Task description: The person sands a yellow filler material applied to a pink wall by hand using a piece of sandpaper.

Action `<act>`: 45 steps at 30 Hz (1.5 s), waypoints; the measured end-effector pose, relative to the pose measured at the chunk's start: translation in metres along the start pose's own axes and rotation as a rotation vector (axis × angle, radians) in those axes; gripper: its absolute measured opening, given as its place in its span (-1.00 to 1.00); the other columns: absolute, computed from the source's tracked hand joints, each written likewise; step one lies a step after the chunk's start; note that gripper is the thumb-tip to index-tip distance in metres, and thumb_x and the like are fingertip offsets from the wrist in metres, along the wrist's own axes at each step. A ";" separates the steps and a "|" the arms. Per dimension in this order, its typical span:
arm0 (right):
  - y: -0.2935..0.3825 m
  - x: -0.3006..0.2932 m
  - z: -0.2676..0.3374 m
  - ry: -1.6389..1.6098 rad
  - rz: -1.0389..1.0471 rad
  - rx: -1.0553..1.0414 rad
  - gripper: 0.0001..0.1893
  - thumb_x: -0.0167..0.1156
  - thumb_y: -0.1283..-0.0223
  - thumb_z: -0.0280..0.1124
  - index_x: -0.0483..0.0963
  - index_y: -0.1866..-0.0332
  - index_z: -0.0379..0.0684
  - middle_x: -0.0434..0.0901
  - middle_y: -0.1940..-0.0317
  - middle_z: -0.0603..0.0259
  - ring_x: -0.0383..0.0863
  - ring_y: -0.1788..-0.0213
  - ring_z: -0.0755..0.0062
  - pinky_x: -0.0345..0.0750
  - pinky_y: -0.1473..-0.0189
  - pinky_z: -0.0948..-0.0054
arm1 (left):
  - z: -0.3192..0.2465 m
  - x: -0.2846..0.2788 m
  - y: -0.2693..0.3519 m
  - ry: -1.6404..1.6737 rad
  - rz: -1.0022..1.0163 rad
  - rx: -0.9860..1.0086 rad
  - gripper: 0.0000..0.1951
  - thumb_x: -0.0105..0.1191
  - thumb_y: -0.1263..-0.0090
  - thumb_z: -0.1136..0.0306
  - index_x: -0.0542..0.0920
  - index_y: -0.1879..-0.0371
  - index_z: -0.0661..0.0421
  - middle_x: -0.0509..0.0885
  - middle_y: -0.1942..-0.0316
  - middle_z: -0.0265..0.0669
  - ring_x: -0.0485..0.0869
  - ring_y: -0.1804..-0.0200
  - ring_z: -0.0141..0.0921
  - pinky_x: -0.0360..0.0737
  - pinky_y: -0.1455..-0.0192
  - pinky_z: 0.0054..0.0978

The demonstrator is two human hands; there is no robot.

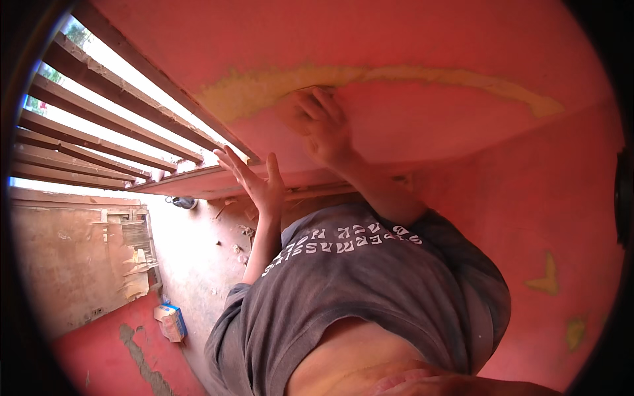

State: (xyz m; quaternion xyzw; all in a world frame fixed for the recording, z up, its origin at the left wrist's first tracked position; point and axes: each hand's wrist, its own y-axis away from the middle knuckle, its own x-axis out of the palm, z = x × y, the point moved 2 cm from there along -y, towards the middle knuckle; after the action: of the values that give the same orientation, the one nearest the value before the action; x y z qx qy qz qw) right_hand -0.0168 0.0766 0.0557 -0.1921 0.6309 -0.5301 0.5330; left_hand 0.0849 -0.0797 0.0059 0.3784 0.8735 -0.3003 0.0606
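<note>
My right hand (322,121) lies against the red painted wall (396,29), at the lower edge of a curved yellowish patched strip (411,74). Its fingers are bent over what looks like a thin flat sheet, whose dark edge shows at the fingertips; the hand hides most of it, and its material cannot be told. Off to the left, my left hand (252,180) is raised with thumb and fingers apart and nothing in it, in front of the lower corner of the slatted window opening.
Wooden window slats (124,104) fill the upper left. Below are a worn wooden panel (74,257), a small cardboard box (171,321) on the floor (193,282), a dark object (183,202) and scattered debris. Another red wall (505,218) with yellowish patches rises at the right.
</note>
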 end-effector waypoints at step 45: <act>-0.004 -0.017 -0.014 0.201 -0.123 0.088 -0.80 0.14 -0.35 -0.43 0.55 0.02 -0.28 0.59 -0.25 0.09 0.51 -0.33 0.01 0.39 -0.35 -0.04 | 0.018 -0.002 0.012 0.002 0.059 -0.120 -0.07 0.20 -0.47 0.29 -0.15 -0.65 0.08 -0.26 -0.67 0.11 -0.34 -0.68 0.04 -0.21 -0.64 0.03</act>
State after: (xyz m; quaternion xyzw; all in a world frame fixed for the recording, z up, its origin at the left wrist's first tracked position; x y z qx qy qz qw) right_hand -0.0239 0.0951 0.0653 -0.1527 0.6443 -0.6054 0.4417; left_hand 0.0924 -0.0846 -0.0141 0.4001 0.8784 -0.2451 0.0911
